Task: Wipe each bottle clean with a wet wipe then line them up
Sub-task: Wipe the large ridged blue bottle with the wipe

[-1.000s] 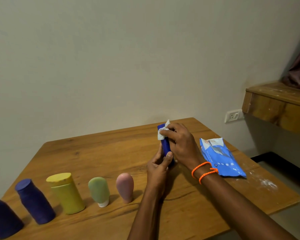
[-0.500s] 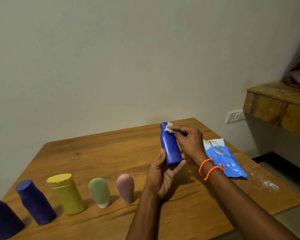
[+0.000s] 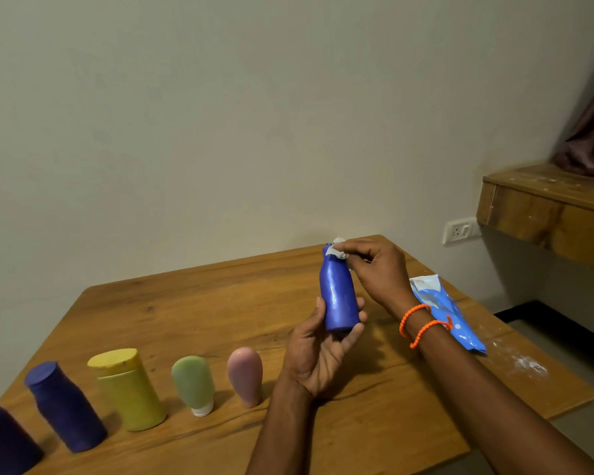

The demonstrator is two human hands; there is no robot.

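Since a second ago the blue bottle [image 3: 338,296] has been coming out from under the right hand [image 3: 379,270], which was wrapped round its body and is now working only at its top. The left hand [image 3: 318,351] is cupping the bottle's base from below, thumb on one side and curled fingers on the other, keeping it upright and clear of the wooden table [image 3: 186,303]. The right hand is pinching a small crumpled white wipe [image 3: 338,250] against the bottle's narrow neck, at 12 o'clock of the bottle. The bottle is looking glossy and smooth, a rounded cylinder tapering at the shoulder.

At 3 o'clock of the hands, a shiny blue wipes packet [image 3: 443,310] is lying flat on the table, partly behind the right wrist with its two orange bead bracelets [image 3: 422,323].

At 8 o'clock, a row is standing along the table's near edge: a pink rounded tube [image 3: 245,375], a green tube [image 3: 193,383] on its white cap, a matte yellow oval bottle [image 3: 127,389], a dark blue bottle [image 3: 66,406], and another dark bottle [image 3: 0,440] cut by the frame. The table is showing a warm grain.
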